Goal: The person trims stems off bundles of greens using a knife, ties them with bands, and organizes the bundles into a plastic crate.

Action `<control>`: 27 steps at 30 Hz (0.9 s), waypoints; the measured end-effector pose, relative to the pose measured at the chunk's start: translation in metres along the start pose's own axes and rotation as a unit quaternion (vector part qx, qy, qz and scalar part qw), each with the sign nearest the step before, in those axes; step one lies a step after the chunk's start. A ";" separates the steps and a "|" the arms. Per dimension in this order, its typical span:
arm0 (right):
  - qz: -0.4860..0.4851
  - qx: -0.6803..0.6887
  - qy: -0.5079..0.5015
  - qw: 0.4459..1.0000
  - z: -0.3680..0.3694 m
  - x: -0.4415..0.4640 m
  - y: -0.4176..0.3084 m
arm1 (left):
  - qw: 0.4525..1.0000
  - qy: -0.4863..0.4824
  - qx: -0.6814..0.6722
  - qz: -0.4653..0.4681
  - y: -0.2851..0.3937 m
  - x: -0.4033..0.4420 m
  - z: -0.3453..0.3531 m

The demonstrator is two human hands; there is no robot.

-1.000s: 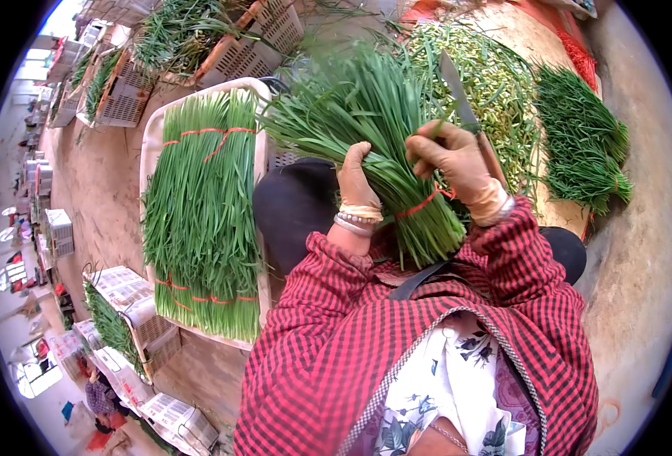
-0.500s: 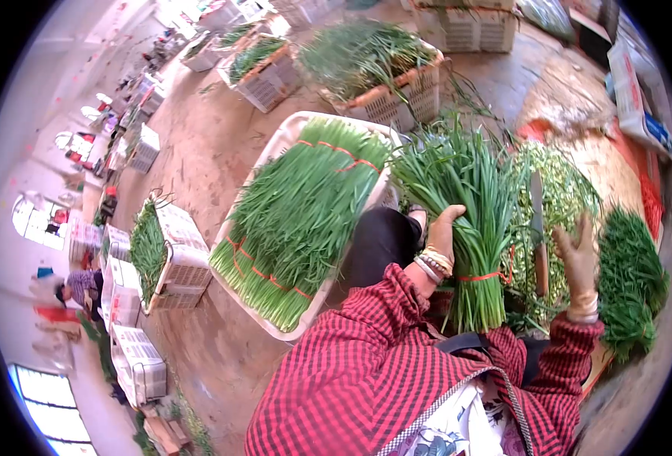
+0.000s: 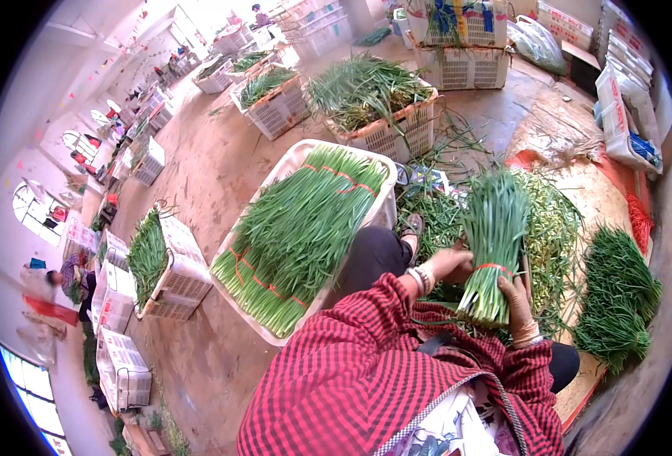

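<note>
A bundle of green chives (image 3: 496, 228), tied with a red band (image 3: 496, 267), stands upright in front of my lap, its pale cut stems pointing toward me. My left hand (image 3: 453, 264) grips its left side, the fingers partly hidden behind the leaves. On the right, my gloved right hand (image 3: 515, 301) is closed around the stem end just below the band. Left of my knee, a white crate (image 3: 387, 199) holds tied chive bundles (image 3: 305, 220) laid flat in rows. Loose chives (image 3: 436, 220) lie behind the held bundle.
A pile of chives (image 3: 617, 296) lies at the right edge of the board. Trimmed yellowish scraps (image 3: 553, 220) spread beside the bundle. Crates of chives (image 3: 389, 137) stand ahead, with more crates (image 3: 180, 266) at the left. A person (image 3: 74, 277) is at the far left.
My right hand, raised and spread before, has come left onto the stem end. My left hand has shifted lower on the bundle, which is turned a little. The knife seen earlier is mostly hidden.
</note>
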State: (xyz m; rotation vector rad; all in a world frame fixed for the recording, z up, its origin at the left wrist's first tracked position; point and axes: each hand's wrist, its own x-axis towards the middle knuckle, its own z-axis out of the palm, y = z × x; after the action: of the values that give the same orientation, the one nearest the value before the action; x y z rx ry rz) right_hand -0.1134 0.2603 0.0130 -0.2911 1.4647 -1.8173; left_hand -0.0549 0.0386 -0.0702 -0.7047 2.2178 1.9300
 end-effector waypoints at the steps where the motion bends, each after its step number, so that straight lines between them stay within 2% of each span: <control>1: 0.028 0.015 -0.028 0.999 -0.010 0.006 0.015 | 0.982 -0.064 -0.173 -0.033 -0.007 -0.003 0.011; 2: 0.023 0.009 -0.046 0.999 -0.004 0.003 0.009 | 0.932 -0.115 -0.334 -0.086 -0.015 -0.005 0.021; 3: 0.020 0.002 -0.063 0.998 0.006 -0.003 0.003 | 0.825 -0.208 -0.511 -0.119 -0.022 0.004 0.024; 4: 0.033 0.003 -0.071 0.997 0.019 -0.010 -0.009 | 0.826 -0.191 -0.530 -0.005 0.020 -0.021 0.017; 5: 0.027 -0.021 -0.108 0.994 0.021 -0.009 -0.010 | 0.785 -0.217 -0.578 0.046 0.012 -0.002 0.013; 7: 0.038 -0.080 -0.161 0.983 0.031 -0.010 -0.020 | 0.743 -0.226 -0.624 0.087 0.036 -0.022 -0.009; 8: -0.009 -0.113 -0.193 0.975 0.036 -0.005 -0.019 | 0.750 -0.186 -0.632 0.056 0.035 -0.015 -0.014; 9: -0.050 -0.200 -0.184 0.961 0.041 -0.005 -0.026 | 0.771 -0.145 -0.616 0.079 0.031 0.000 -0.020; 10: -0.077 -0.210 -0.160 0.961 0.037 0.002 -0.018 | 0.811 -0.045 -0.582 0.037 0.048 -0.010 -0.023; 11: -0.124 -0.238 -0.106 0.958 0.049 0.001 -0.026 | 0.864 0.072 -0.496 0.049 0.042 0.003 -0.029; 12: -0.132 -0.175 -0.106 0.970 0.055 0.014 -0.028 | 0.876 0.112 -0.449 0.140 0.063 -0.010 -0.028; 13: -0.123 -0.123 -0.104 0.979 0.074 0.012 -0.052 | 0.877 0.188 -0.399 0.190 0.072 -0.017 -0.022; 14: -0.195 -0.161 -0.067 0.965 0.079 0.026 -0.054 | 0.898 0.217 -0.317 0.214 0.079 -0.019 -0.020; 15: -0.167 -0.148 -0.025 0.975 0.074 0.045 -0.050 | 0.911 0.240 -0.243 0.233 0.078 -0.021 -0.012; 16: -0.215 -0.145 0.056 0.964 0.067 0.065 -0.042 | 0.912 0.204 -0.242 0.263 0.098 -0.049 -0.006; 17: -0.273 -0.130 0.095 0.948 0.066 0.061 -0.054 | 0.897 0.166 -0.323 0.252 0.097 -0.047 -0.001; 19: -0.198 -0.026 0.163 0.966 0.043 0.068 -0.056 | 0.878 0.172 -0.409 0.178 0.102 -0.053 -0.009; 21: -0.136 -0.002 0.188 0.973 0.021 0.056 -0.052 | 0.818 0.099 -0.559 0.093 0.075 -0.041 -0.024; 22: -0.156 0.031 0.181 0.971 0.014 0.055 -0.043 | 0.783 0.077 -0.614 0.058 0.068 -0.041 -0.027; 23: -0.148 0.029 0.189 0.970 0.005 0.054 -0.035 | 0.803 0.060 -0.591 0.038 0.056 -0.038 -0.030; 25: -0.098 0.071 0.166 0.979 -0.003 0.050 -0.026 | 0.764 0.059 -0.642 0.009 0.066 -0.050 -0.019; 26: -0.052 0.083 0.157 0.983 -0.012 0.051 -0.027 | 0.764 0.060 -0.642 0.000 0.062 -0.044 -0.015; 27: -0.047 0.086 0.163 0.982 -0.011 0.048 -0.028 | 0.767 0.060 -0.639 -0.008 0.058 -0.043 -0.015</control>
State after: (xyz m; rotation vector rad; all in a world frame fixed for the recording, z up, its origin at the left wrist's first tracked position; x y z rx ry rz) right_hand -0.1640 0.2369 0.0217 0.0270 1.5189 -2.1297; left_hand -0.0376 0.0406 0.0011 -0.9016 0.5399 3.2615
